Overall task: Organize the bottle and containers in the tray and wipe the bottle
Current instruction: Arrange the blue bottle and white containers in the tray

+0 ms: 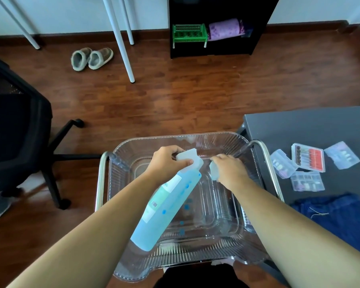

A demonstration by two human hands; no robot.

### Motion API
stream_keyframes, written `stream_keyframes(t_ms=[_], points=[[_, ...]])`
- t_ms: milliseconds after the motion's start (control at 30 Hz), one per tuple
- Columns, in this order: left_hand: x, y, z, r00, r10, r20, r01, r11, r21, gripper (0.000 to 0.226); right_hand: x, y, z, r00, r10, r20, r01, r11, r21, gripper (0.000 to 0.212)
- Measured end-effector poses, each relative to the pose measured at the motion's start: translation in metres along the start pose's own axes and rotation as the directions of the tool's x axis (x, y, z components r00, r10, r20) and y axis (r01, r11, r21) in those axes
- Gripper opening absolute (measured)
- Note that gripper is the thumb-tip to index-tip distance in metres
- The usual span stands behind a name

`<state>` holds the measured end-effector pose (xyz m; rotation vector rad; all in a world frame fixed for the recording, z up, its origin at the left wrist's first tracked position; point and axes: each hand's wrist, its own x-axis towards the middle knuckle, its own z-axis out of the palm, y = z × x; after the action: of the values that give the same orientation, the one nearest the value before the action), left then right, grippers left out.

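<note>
A tall bottle (166, 206) of pale blue liquid with a white label leans tilted over the clear ribbed plastic tray (220, 142). My left hand (167, 160) grips its white pump top. My right hand (230, 170) is closed around a small translucent piece (214, 170) just right of the bottle's top; what it is I cannot tell. Several small clear containers (307, 180) and a red-backed case (309, 157) lie on the dark table (299, 125) at the right.
A blue cloth (339, 217) lies on the dark table near its front. The tray rests on a metal-framed cart (101, 175). A black office chair (19, 125) stands at the left. Slippers (92, 58), white table legs and a black shelf are farther back on the wooden floor.
</note>
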<state>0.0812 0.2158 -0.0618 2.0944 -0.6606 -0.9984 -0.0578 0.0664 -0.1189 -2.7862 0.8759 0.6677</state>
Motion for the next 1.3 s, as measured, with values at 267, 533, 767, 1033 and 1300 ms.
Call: stream_keyframes(t_ms=[267,533,767,1033,1300], points=[[0.002,0.002,0.002,1.000,0.007,0.007,-0.007,1.000,0.008,0.021,-0.002,0.006,0.000,0.998,-0.052,-0.025,0.052,0.999,0.010,0.078],[0.003,-0.004,0.005,1.000,0.004,-0.007,-0.004,1.000,0.012,0.017,0.001,0.003,0.009,0.999,-0.032,-0.028,0.032,0.999,-0.005,0.069],[0.003,-0.007,0.006,1.000,-0.005,-0.013,0.005,1.000,-0.001,0.016,0.006,0.002,0.003,0.998,0.030,-0.063,-0.027,0.999,0.047,0.056],[0.001,-0.002,0.006,1.000,0.004,-0.004,-0.004,1.000,0.004,0.019,0.006,0.004,0.004,0.996,0.025,-0.081,-0.017,0.995,0.101,0.071],[-0.009,0.007,-0.002,1.000,0.008,-0.005,-0.008,1.000,0.014,0.019,-0.013,0.002,-0.028,0.996,0.024,-0.081,-0.012,0.989,0.146,0.074]])
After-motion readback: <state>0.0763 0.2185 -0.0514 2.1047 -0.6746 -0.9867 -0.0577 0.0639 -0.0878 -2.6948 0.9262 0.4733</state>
